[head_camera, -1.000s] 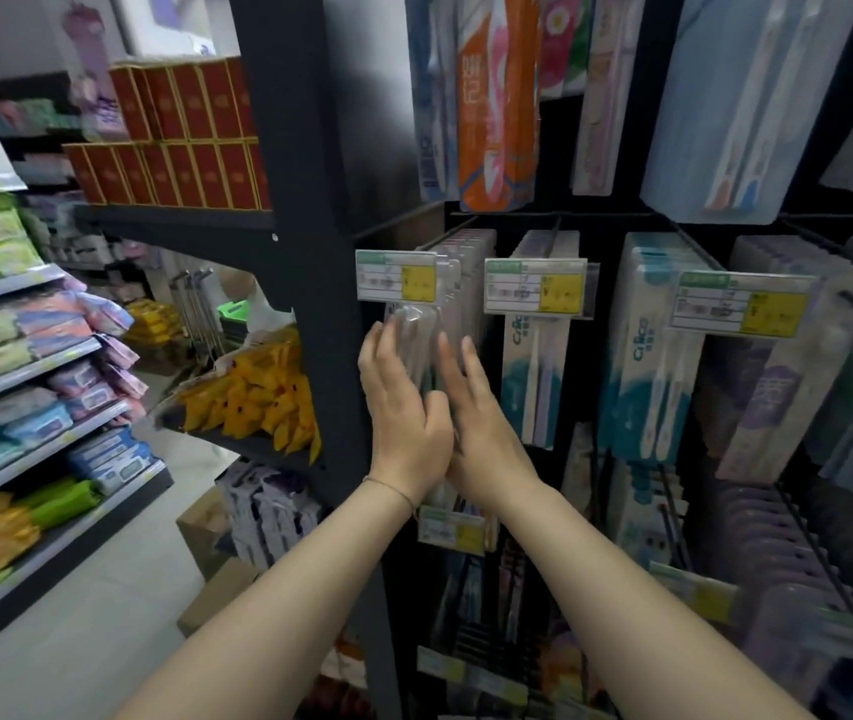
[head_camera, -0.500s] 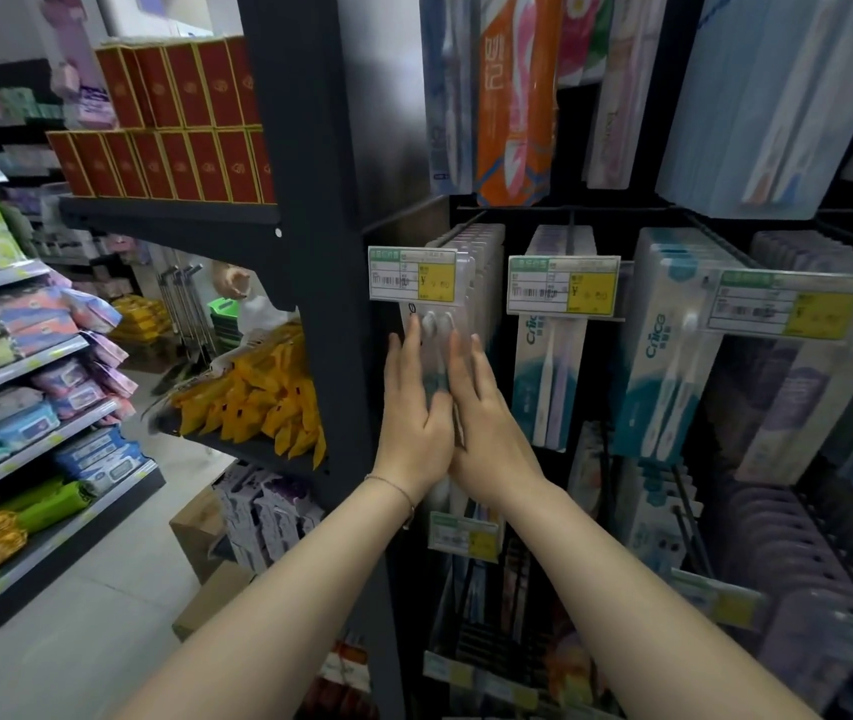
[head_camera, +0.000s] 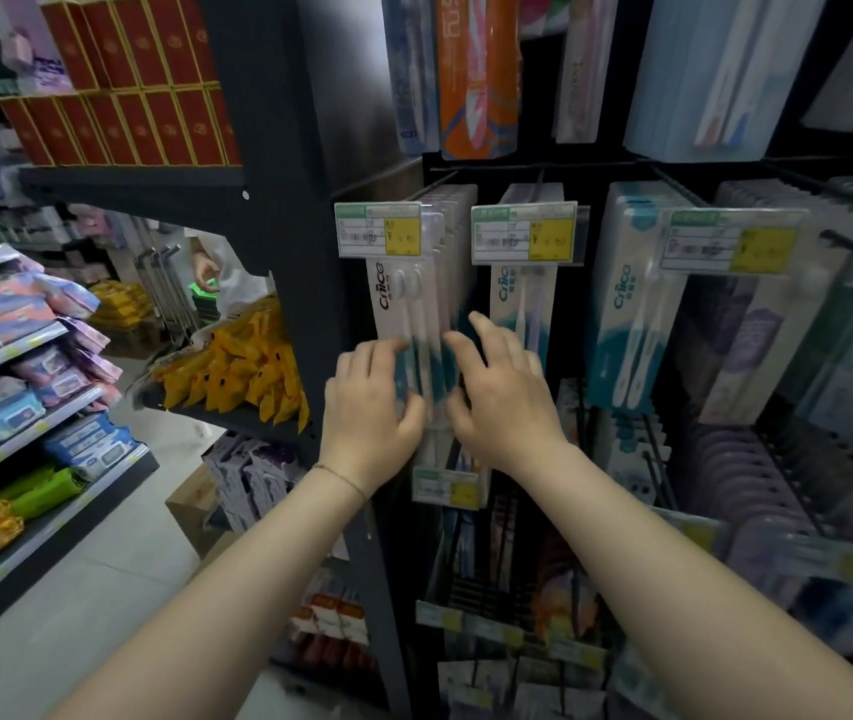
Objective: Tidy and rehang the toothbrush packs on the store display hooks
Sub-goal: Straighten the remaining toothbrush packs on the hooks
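Several toothbrush packs [head_camera: 403, 309] hang centre of frame, behind price tag [head_camera: 380, 230]. My left hand [head_camera: 369, 407] grips stack's lower left edge; right hand [head_camera: 504, 394] spread loose against its right side, hands apart. My guess: stack hung, squaring left; neighbour packs [head_camera: 523, 309] not yet tidied.

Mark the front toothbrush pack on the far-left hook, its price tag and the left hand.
front toothbrush pack [head_camera: 380, 327], head view, white card below the logo
price tag [head_camera: 403, 236], head view, yellow panel
left hand [head_camera: 368, 407], head view, back of the hand
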Demonstrator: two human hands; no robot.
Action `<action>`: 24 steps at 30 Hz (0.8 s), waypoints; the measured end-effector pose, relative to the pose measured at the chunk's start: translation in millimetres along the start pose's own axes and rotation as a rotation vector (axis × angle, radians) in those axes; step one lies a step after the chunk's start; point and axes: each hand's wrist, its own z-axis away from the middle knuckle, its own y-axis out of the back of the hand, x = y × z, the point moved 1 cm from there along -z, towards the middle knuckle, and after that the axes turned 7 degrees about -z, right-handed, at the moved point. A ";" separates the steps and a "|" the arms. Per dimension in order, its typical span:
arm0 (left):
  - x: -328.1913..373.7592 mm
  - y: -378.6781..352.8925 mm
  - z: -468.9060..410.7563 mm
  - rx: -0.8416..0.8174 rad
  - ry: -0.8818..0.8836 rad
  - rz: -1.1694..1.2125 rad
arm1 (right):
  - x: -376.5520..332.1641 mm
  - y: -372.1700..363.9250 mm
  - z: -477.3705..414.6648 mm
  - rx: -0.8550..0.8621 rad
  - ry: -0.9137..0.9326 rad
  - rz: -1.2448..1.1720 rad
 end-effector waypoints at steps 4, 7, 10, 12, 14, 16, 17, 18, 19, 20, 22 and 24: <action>12.1 -2.4 8.6 -0.076 -0.042 -0.130 | 11.9 9.0 12.7 -0.041 -0.007 0.124; 29.2 -7.8 14.8 -0.126 -0.070 -0.148 | 23.5 21.6 24.7 -0.058 -0.014 0.165; 53.4 -13.7 18.0 -0.133 -0.106 -0.150 | 38.7 36.8 37.4 -0.046 -0.017 0.197; 73.2 -18.2 19.0 -0.140 -0.122 -0.138 | 51.6 48.3 46.4 -0.030 -0.018 0.209; 95.9 -23.5 20.1 -0.147 -0.132 -0.133 | 65.9 61.6 56.9 -0.028 -0.019 0.215; 120.8 -30.3 21.9 -0.151 -0.136 -0.128 | 81.3 76.0 68.9 -0.032 -0.023 0.231; 133.8 -34.1 23.3 -0.150 -0.138 -0.117 | 89.0 83.7 75.2 -0.038 -0.027 0.234; 147.4 -38.1 25.1 -0.152 -0.140 -0.101 | 97.5 91.3 82.1 -0.043 -0.034 0.234; 160.8 -42.2 27.0 -0.157 -0.144 -0.087 | 106.3 99.0 88.8 -0.043 -0.040 0.237; 174.6 -46.8 29.4 -0.169 -0.152 -0.080 | 115.6 107.0 95.7 -0.040 -0.047 0.245; 202.4 -56.7 33.9 -0.188 -0.171 -0.072 | 135.0 123.6 109.5 -0.032 -0.060 0.269; 230.2 -66.1 37.4 -0.203 -0.187 -0.056 | 154.3 139.4 123.6 -0.027 -0.074 0.283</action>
